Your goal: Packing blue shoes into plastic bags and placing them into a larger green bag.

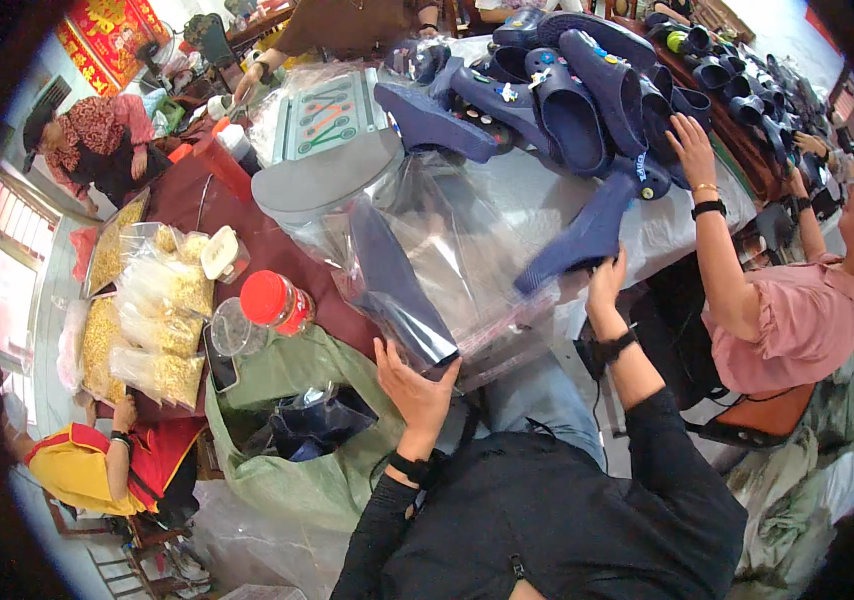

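Observation:
My left hand (415,395) grips the near end of a clear plastic bag with a navy clog (387,265) inside it. My right hand (605,285) holds a second navy foam clog (579,232) by its near end, sole turned to the left. Small charms show on that clog's far part. Between my hands lie clear plastic bags (467,240), one over another on the table. Just beyond them rises a pile of navy clogs (572,115) with colourful charms.
A co-worker's hand (689,150) reaches into the pile from the right. A grey lidded box (327,175), a red-lidded jar (265,298) and bags of small yellow pieces (157,330) stand to the left. A green sack (287,480) with bagged navy clogs hangs open beside my left arm.

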`<control>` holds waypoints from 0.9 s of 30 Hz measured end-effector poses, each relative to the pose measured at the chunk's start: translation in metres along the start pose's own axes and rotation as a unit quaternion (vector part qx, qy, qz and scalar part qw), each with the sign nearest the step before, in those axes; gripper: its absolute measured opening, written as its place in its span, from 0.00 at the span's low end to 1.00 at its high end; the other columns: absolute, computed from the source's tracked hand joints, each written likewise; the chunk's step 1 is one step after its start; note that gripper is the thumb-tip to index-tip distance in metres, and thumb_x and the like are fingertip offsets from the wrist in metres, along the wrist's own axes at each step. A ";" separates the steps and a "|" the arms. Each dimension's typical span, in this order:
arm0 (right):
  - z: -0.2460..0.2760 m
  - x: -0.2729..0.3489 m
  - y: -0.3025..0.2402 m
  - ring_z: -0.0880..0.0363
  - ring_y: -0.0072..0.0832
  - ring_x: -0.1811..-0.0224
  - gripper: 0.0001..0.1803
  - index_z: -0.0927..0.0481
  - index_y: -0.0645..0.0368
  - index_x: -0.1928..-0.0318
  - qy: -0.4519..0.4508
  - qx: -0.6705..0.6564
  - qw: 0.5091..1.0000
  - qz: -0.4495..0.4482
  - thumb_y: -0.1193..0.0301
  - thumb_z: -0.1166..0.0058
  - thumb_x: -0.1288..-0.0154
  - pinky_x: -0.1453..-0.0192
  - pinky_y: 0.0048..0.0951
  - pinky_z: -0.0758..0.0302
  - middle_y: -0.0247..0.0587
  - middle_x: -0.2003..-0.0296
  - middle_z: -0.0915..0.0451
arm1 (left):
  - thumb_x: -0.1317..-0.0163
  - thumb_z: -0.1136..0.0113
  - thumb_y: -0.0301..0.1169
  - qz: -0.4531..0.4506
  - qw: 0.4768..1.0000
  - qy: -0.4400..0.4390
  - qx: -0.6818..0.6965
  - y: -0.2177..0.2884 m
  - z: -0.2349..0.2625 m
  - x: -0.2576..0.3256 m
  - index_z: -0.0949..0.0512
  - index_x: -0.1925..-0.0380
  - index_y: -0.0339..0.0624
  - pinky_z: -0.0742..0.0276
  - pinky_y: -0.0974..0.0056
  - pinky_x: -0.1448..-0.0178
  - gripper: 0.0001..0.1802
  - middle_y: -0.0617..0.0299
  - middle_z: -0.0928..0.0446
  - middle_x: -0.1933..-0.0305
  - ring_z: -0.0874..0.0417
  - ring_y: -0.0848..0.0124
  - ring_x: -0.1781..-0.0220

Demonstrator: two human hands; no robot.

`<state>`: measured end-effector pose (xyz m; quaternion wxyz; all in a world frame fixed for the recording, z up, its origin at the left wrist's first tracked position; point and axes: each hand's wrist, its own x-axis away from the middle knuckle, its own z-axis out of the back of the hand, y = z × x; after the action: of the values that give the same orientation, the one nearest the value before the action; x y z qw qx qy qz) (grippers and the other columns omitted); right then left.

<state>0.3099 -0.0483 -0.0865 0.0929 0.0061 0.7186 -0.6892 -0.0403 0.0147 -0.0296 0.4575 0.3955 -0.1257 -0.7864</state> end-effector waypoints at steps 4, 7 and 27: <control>0.047 0.056 -0.053 0.27 0.22 0.54 0.16 0.30 0.62 0.46 -0.192 -0.039 0.979 0.060 0.79 0.55 0.34 0.48 0.22 0.29 0.35 0.55 0.25 | 0.55 0.29 0.49 -0.152 0.981 -0.009 -0.124 -0.014 0.010 -0.003 0.46 0.33 0.47 0.59 0.39 0.29 0.52 0.36 0.55 0.29 0.54 0.45 0.26; 0.078 0.080 -0.094 0.26 0.21 0.55 0.15 0.28 0.63 0.49 -0.258 -0.036 0.961 0.095 0.79 0.51 0.37 0.49 0.21 0.29 0.35 0.58 0.24 | 0.53 0.32 0.44 -0.195 0.971 -0.084 -0.106 0.000 0.020 -0.023 0.38 0.36 0.53 0.65 0.36 0.29 0.43 0.41 0.50 0.29 0.55 0.46 0.25; 0.076 0.133 -0.103 0.18 0.33 0.58 0.14 0.24 0.64 0.53 -0.521 0.098 0.842 0.103 0.79 0.45 0.41 0.53 0.28 0.25 0.48 0.58 0.19 | 0.37 0.47 0.33 -0.252 0.937 -0.237 0.035 0.025 0.000 -0.087 0.23 0.51 0.41 0.34 0.53 0.38 0.16 0.51 0.22 0.50 0.25 0.52 0.43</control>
<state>0.1742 -0.1448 -0.0057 0.5231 -0.2705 0.4880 -0.6443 -0.0017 0.0721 0.0288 0.1867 0.2318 -0.1539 -0.9422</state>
